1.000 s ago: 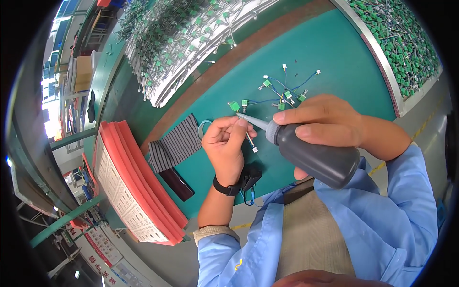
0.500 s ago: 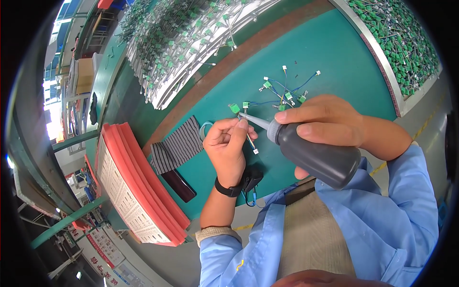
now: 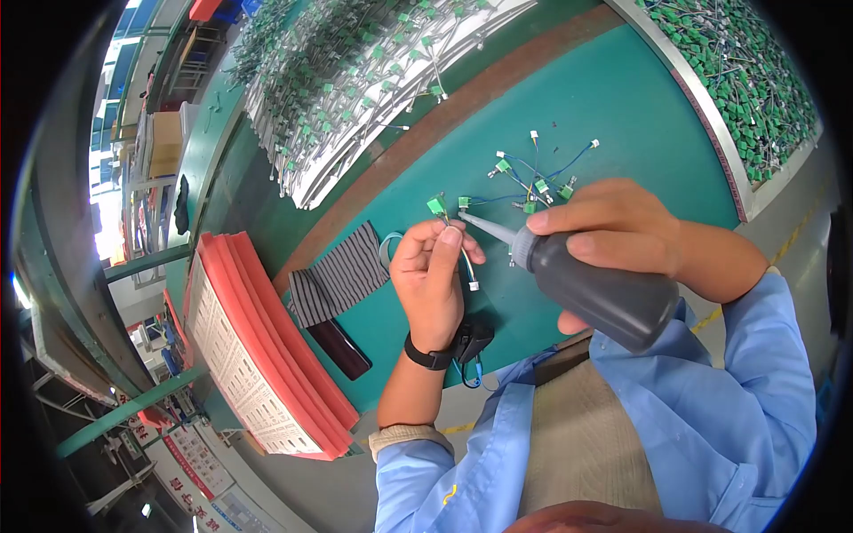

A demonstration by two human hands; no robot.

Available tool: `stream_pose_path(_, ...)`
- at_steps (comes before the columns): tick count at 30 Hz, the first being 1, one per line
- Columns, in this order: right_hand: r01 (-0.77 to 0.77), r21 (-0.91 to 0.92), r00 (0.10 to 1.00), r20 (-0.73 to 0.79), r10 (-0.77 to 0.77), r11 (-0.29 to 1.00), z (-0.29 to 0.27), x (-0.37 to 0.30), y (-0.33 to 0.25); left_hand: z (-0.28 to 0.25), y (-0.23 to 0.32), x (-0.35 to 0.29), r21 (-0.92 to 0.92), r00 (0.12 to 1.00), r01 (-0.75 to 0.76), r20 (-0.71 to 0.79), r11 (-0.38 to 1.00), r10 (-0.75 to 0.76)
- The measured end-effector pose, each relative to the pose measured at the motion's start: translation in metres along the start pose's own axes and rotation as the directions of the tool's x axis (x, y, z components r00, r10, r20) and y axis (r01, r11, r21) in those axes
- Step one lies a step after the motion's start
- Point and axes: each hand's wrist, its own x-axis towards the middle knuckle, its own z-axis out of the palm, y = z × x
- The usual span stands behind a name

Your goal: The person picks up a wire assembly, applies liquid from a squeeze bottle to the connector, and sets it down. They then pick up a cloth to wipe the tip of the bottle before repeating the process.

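My left hand point(image 3: 433, 271) pinches a small wired part between thumb and fingertips. Its green block point(image 3: 436, 205) sticks up above the fingers, and its short wires run down to a white plug point(image 3: 474, 286). In my right hand point(image 3: 622, 226) lies a dark grey squeeze bottle point(image 3: 613, 293), tilted, with the fingers wrapped round it. The bottle's tapered grey nozzle point(image 3: 489, 227) points left, its tip a little to the right of the green block and apart from it. Several similar green wired parts point(image 3: 540, 186) lie loosely on the green mat beyond the bottle.
A heap of wired green parts point(image 3: 355, 98) covers a white tray at the far left. A metal-edged bin point(image 3: 729, 80) of green parts stands far right. Left are a striped cloth point(image 3: 338, 275), a dark phone point(image 3: 339, 349) and red folders point(image 3: 275, 346). The green mat point(image 3: 613, 98) covers the table.
The nozzle tip has come away from the green block toward the right, with the bottle shifting slightly right. My left hand still pinches the wired part. The whole view has shifted slightly.
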Motion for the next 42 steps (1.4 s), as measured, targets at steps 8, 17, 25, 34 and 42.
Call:
stream_pose_path(8,-0.448,0.508,0.885,0.132,0.447,0.736,0.002,0.01,-0.001,0.0,0.005,0.0,-0.263,0.896,0.369,0.354,0.891,-0.267)
stream_pose_path(17,-0.159,0.012,0.977,0.143,0.156,0.987,0.011,0.005,0.012,0.021,0.01,-0.01,0.343,0.975,0.014,0.205,0.939,-0.089)
stream_pose_path(25,0.108,0.037,0.991,-0.082,-0.104,0.994,0.003,-0.002,0.008,0.006,0.003,-0.001,0.15,0.996,0.082,0.006,0.985,-0.084)
stream_pose_path(34,0.028,0.027,0.999,-0.022,-0.028,0.999,0.008,-0.001,0.004,0.009,0.003,-0.003,0.184,0.999,0.028,-0.026,0.983,-0.023)
stream_pose_path(42,0.035,0.001,0.999,0.001,-0.035,0.999,0.008,0.002,0.005,0.012,0.006,-0.004,0.236,1.0,-0.005,-0.01,0.972,0.008)
